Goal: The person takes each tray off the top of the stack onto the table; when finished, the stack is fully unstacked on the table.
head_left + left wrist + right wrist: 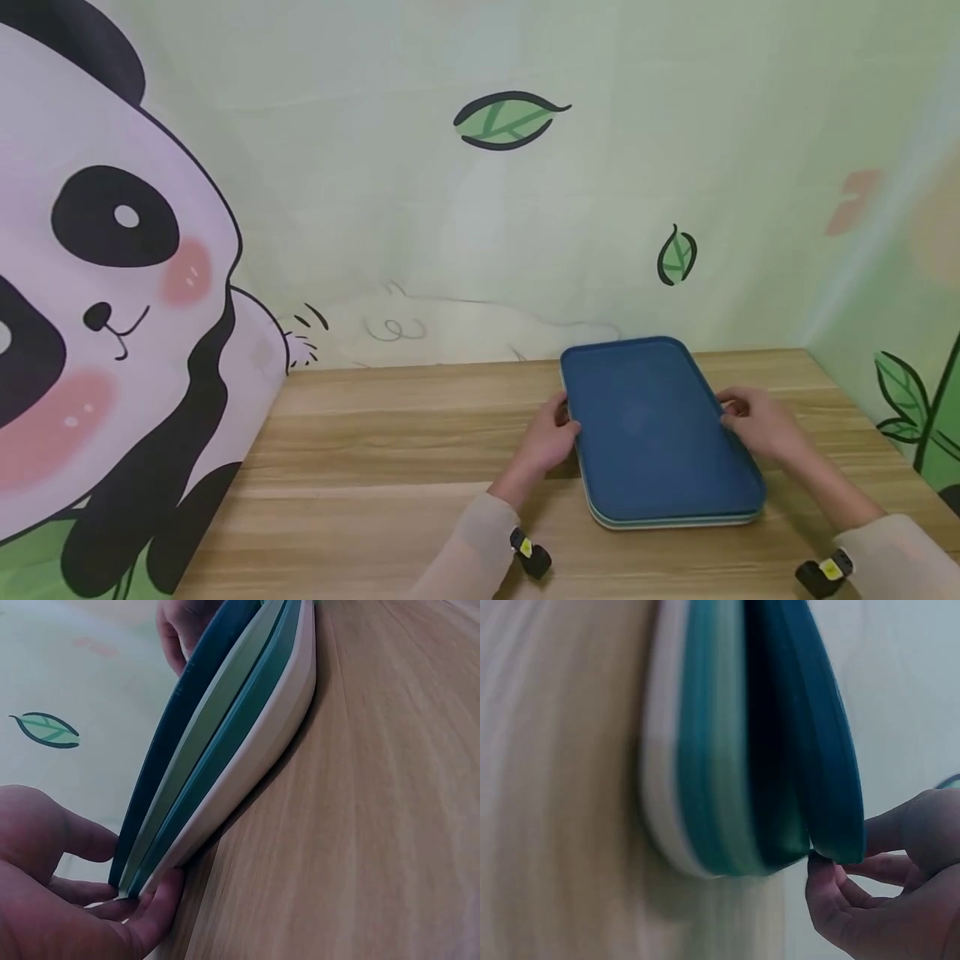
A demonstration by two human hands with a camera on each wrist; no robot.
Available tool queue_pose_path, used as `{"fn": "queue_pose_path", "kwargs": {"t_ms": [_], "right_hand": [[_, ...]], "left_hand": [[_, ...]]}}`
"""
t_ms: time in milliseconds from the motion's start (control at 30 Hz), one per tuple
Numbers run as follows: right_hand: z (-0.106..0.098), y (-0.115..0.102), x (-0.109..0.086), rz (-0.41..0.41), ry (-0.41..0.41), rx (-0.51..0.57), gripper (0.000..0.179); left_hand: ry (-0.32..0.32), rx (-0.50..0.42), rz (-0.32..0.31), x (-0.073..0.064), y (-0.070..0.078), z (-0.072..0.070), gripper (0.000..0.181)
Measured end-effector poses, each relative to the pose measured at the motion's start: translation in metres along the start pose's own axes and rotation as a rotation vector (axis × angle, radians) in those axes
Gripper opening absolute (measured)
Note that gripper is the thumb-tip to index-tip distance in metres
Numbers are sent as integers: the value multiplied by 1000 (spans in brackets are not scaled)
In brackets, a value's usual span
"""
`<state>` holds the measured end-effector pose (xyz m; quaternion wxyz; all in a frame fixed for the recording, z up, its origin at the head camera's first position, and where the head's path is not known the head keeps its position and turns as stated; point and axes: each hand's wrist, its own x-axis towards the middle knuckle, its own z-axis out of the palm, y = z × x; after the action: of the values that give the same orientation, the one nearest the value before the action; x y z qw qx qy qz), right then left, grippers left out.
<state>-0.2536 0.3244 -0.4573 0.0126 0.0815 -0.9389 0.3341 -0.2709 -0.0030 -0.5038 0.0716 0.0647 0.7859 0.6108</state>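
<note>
In the frame's lower right, the right hand (761, 423) pinches the blue tray (656, 433), the left hand (546, 437) grips the tray stack (232, 746); separating seems the step, needing even lifting.

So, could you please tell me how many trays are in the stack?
4, stacked: the dark blue tray on top, then the light green tray, the teal tray and, at the bottom, the pale pink tray; another may be nested unseen.

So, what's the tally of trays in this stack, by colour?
Blue tray: 1
Light green tray: 1
Teal tray: 1
Off-white tray: 1
Total: 4 trays
</note>
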Motion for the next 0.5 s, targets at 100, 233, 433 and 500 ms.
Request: {"fn": "queue_pose_path", "kwargs": {"t_ms": [100,233,433,500], "right_hand": [[-10,-2,-2,53,-61,144,41],[-20,-4,-6,138,-139,293,52],[-23,0,-13,202,-214,386,55],[-23,2,-16,215,-229,406,57]], "left_hand": [[-4,2,1,1,-1,0,58],[-15,-12,-5,1,-1,-1,57],[-30,2,-11,-1,1,-2,58],[-33,17,-15,-2,1,-2,59]]}}
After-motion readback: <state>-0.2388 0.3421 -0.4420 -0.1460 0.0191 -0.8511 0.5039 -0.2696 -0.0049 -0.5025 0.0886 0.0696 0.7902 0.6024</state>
